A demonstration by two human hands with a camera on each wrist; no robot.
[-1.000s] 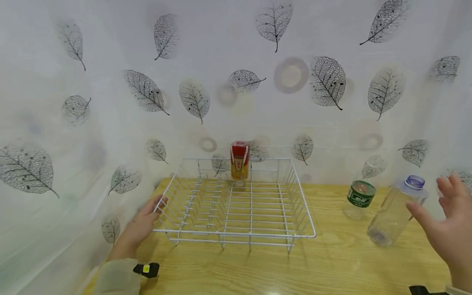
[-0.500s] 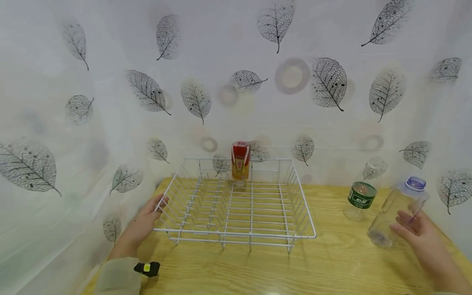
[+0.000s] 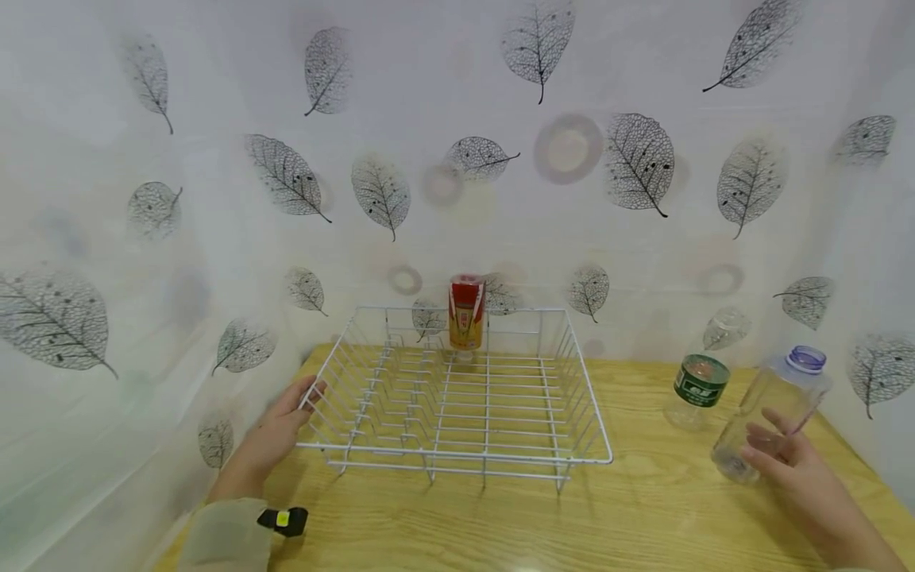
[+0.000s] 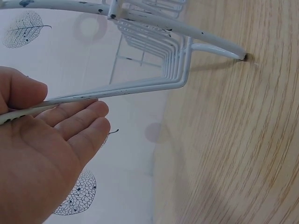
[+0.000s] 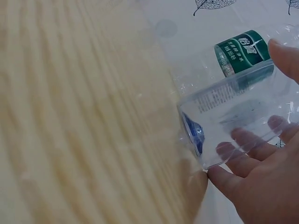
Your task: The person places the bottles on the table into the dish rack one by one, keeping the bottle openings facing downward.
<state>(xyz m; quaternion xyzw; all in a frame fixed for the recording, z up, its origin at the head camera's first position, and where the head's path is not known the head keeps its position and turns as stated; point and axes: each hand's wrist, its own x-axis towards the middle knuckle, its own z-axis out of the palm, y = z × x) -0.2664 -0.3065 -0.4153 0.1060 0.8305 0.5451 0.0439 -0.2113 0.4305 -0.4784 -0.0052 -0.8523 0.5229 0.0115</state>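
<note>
A white wire dish rack (image 3: 486, 456) stands on the wooden table. At its left side my left hand (image 3: 275, 433) holds the top wire, thumb above and fingers underneath, as the left wrist view shows. On the right stands a clear, uncapped plastic bottle (image 3: 772, 393) with a purple-tinted neck. My right hand (image 3: 797, 469) is around its lower part, thumb on the near side and fingers behind, visible through the plastic. In the right wrist view a blue patch (image 5: 194, 133) shows near the bottle's base. Just left of it stands a clear bottle with a green label (image 3: 700, 381).
Behind the rack's far side a red and yellow labelled bottle (image 3: 466, 314) stands upside down. A leaf-print curtain (image 3: 457, 222) closes off the back and left of the table (image 3: 400, 524).
My right hand came in from the right, lowering from beside the tall clear bottle to around its lower part. The left hand and rack have stayed in place.
</note>
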